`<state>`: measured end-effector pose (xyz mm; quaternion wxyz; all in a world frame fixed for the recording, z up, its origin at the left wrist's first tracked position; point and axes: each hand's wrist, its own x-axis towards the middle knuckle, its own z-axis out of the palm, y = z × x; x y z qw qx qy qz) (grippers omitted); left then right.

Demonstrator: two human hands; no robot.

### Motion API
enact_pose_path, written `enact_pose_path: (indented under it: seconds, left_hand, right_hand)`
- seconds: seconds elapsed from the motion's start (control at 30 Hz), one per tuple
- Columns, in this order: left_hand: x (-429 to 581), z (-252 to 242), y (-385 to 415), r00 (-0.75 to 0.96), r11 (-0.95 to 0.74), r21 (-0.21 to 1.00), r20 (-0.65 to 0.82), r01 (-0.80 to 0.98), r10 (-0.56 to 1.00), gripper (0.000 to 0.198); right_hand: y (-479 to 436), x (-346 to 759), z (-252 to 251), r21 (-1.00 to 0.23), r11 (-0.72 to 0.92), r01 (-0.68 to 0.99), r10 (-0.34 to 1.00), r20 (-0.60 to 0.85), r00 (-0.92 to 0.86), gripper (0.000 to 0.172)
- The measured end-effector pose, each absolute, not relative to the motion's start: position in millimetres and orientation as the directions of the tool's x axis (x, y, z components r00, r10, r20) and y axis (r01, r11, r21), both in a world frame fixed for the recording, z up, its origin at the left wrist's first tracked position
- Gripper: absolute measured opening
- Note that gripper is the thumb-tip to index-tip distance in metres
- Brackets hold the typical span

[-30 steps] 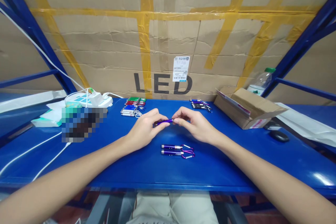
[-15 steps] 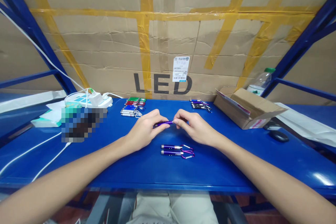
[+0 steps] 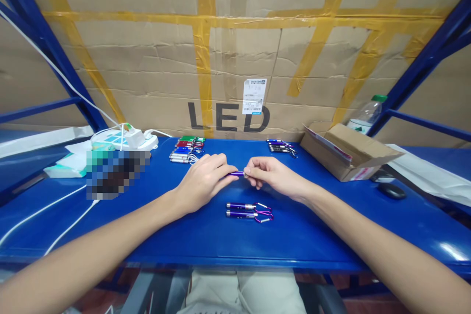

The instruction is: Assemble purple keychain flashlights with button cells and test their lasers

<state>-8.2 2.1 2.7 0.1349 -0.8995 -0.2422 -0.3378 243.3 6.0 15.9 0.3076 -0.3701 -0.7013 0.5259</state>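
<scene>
The purple penlight [image 3: 239, 173] is up off the bench [image 3: 228, 245], lying nearly level along the nine-to-three line; take it as the clock's centre. The left hand [image 3: 200, 181] has its fingers clamped on the barrel from nine o'clock, covering much of it. The right hand [image 3: 274, 176] has thumb and fingers pinched together on the end at three. Whether the right fingers also hide a clip, I cannot tell.

A slim, round barrel probably turns easily, so it seems best to grip firmly with the left, keep both pinches in one line and let only the right fingers do the fine work.

Directly below, at six, two purple penlights with carabiner clips [image 3: 241, 206] lie close together; lowering the wrists could nudge them. Beyond them, bare bench runs to the near edge. Clipped penlights [image 3: 187, 150] lie at ten, near the left knuckles, and more penlights [image 3: 278, 147] at two. The taped carton [image 3: 235, 59] closes off twelve. An open cardboard box [image 3: 338, 157] stands well apart, just short of three.
</scene>
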Motion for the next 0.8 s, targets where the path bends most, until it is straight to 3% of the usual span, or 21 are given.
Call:
enact_pose_path:
  seconds: [0.07, 0.2, 0.33, 0.47, 0.6, 0.8]
  left_hand:
    - [-8.2, 3.1, 1.9, 0.651, -0.844, -0.076, 0.675, 0.530, 0.348, 0.027]
    - [-7.3, 1.8, 2.4, 0.600, -0.846, 0.096, 0.663, 0.525, 0.448, 0.029]
    - [-6.9, 0.8, 4.0, 0.568, -0.820, 0.211, 0.629, 0.532, 0.531, 0.030]
    - [-5.1, 3.1, 3.6, 0.533, -0.785, 0.338, 0.590, 0.519, 0.606, 0.030]
    - [-2.4, 5.3, 2.4, 0.521, -0.740, 0.437, 0.526, 0.512, 0.672, 0.029]
    - [-3.3, 4.2, 3.8, 0.532, -0.735, 0.463, 0.508, 0.494, 0.678, 0.028]
  right_hand:
    - [5.5, 243.1, 16.1, -0.964, 0.185, 0.189, 0.839, 0.055, -0.541, 0.048]
    - [4.3, 243.3, 15.3, -0.891, 0.363, 0.274, 0.834, 0.179, -0.521, 0.038]
    - [3.7, 247.0, 15.0, -0.681, 0.601, 0.419, 0.774, 0.365, -0.518, 0.019]
    - [5.6, 252.7, 13.7, -0.459, 0.763, 0.456, 0.645, 0.492, -0.584, 0.011]
    - [7.2, 255.3, 11.3, -0.284, 0.842, 0.459, 0.533, 0.573, -0.623, 0.013]
    - [7.0, 256.2, 9.7, -0.212, 0.866, 0.454, 0.486, 0.575, -0.658, 0.014]
